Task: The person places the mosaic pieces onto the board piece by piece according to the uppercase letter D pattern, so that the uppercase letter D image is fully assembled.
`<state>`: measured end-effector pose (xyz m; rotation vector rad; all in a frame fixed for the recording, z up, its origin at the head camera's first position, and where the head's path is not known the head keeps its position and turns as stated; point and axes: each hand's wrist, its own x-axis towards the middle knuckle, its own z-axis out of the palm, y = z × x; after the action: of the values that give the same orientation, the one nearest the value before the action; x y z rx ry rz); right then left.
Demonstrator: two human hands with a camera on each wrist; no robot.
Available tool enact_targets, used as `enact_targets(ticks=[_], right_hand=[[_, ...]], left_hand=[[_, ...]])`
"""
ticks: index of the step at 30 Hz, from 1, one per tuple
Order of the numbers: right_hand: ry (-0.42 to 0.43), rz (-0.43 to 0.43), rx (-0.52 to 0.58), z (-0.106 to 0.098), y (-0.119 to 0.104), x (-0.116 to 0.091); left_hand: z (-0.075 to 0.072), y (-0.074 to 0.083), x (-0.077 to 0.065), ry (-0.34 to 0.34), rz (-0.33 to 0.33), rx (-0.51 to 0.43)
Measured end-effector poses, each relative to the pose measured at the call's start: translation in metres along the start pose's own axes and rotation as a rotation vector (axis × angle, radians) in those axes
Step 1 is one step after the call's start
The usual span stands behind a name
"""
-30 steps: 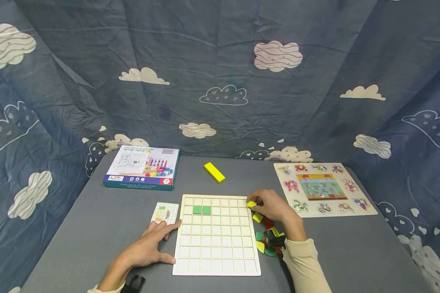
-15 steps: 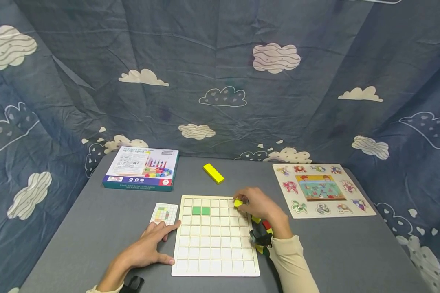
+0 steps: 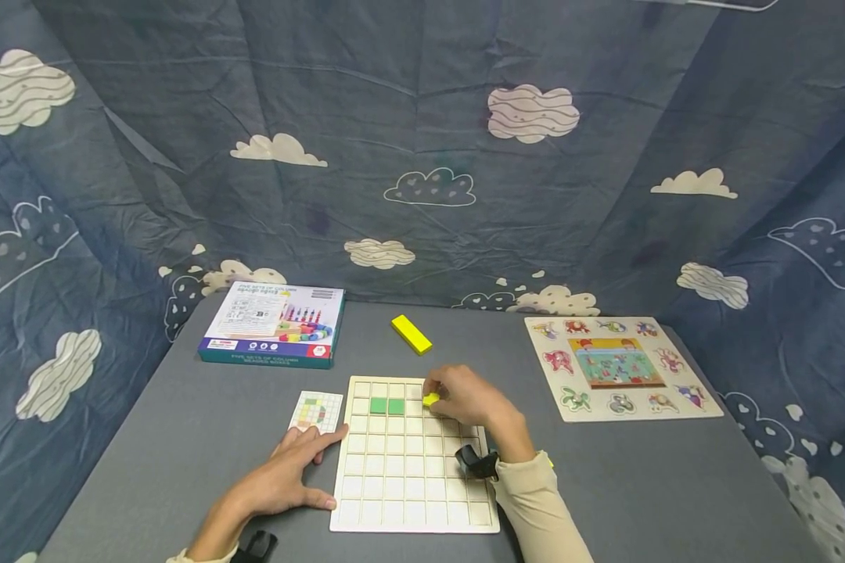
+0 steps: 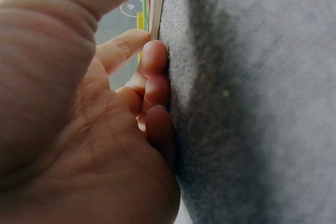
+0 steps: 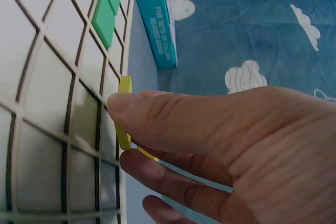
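A white grid board (image 3: 394, 490) lies on the grey table with two green square tiles (image 3: 386, 406) side by side in its second row. My right hand (image 3: 470, 397) pinches a small yellow tile (image 3: 430, 399) over the upper part of the board, right of the green ones. In the right wrist view, the thumb lies against the face of the yellow tile (image 5: 125, 136), which is held just off the grid. My left hand (image 3: 282, 475) touches the board's left edge with index finger and thumb. Near those fingers lies a small pattern card (image 3: 321, 407).
Behind the board lies a yellow block (image 3: 411, 335). A boxed toy set (image 3: 271, 324) sits at the back left, and an animal picture puzzle (image 3: 548, 379) at the right. My right forearm mostly hides the loose coloured pieces beside the board.
My right hand has moved left with the yellow tile, from beside the board's upper right corner to over its upper cells. The left hand has stayed at the left edge.
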<state>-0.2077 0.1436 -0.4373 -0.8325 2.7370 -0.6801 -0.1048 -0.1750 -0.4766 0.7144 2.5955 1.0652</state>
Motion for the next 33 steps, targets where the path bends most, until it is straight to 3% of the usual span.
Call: enact_targets(ticks=[20,33], right_hand=[[0.02,-0.125,-0.061,0.014,-0.017,0.005],[0.037,-0.111,-0.081,0.019,-0.017,0.007]], left_hand=[[0.002,-0.001,0.0,0.005,-0.018,0.014],[0.001,0.0,0.001,-0.014,-0.045,0.007]])
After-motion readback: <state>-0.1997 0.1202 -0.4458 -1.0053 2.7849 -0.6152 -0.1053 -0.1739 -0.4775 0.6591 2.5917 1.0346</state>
